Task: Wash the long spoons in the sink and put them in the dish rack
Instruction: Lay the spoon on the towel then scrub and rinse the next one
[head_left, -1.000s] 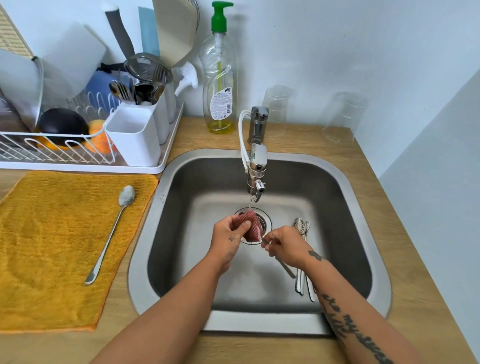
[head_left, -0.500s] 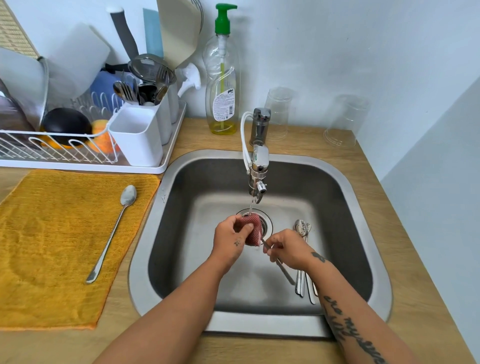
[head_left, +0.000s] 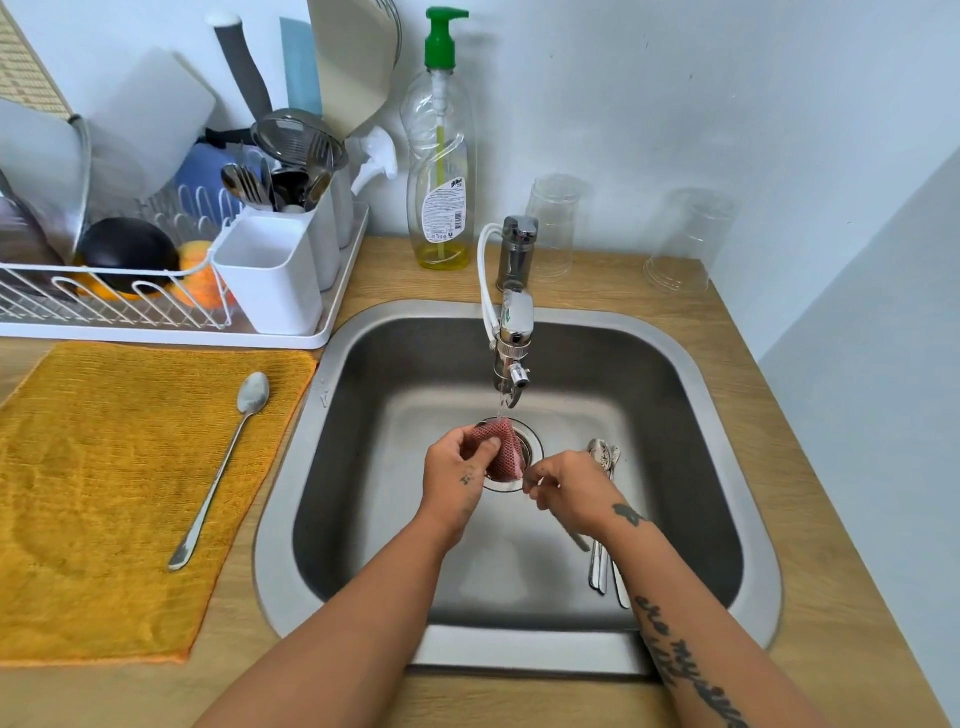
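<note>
Over the drain of the square brushed-steel sink (head_left: 717, 415), the left hand (head_left: 453, 480) is curled around a folded pink mesh scouring pad (head_left: 501, 452), thumb pressed onto its knobbly weave, right under a thin stream from the chrome tap (head_left: 513, 345). The right hand (head_left: 574, 493) sits just beside it, fingers pinched together on a thin steel spoon handle; only a short grey stretch of that handle (head_left: 579, 540) shows below the palm, slanting toward the near right, and its bowl end is hidden by the pad and fingers.

A small bundle of long polished steel spoons (head_left: 602, 519) lies on the sink floor to the right of the drain, long axes running almost straight from far to near, bowls at the far end, handles pointing at the person; the right wrist crosses over them.

One more long-handled steel spoon (head_left: 221, 473) rests on the ribbed mustard-yellow cloth mat (head_left: 104, 493) left of the sink, bowl toward the back and slightly right, handle slanting down to the near left.

Behind the mat stands the white wire dish rack (head_left: 104, 312) with its smooth white plastic cutlery cup (head_left: 270, 280). A clear soap bottle with a green pump (head_left: 441, 156) stands on the wooden counter (head_left: 831, 571).
</note>
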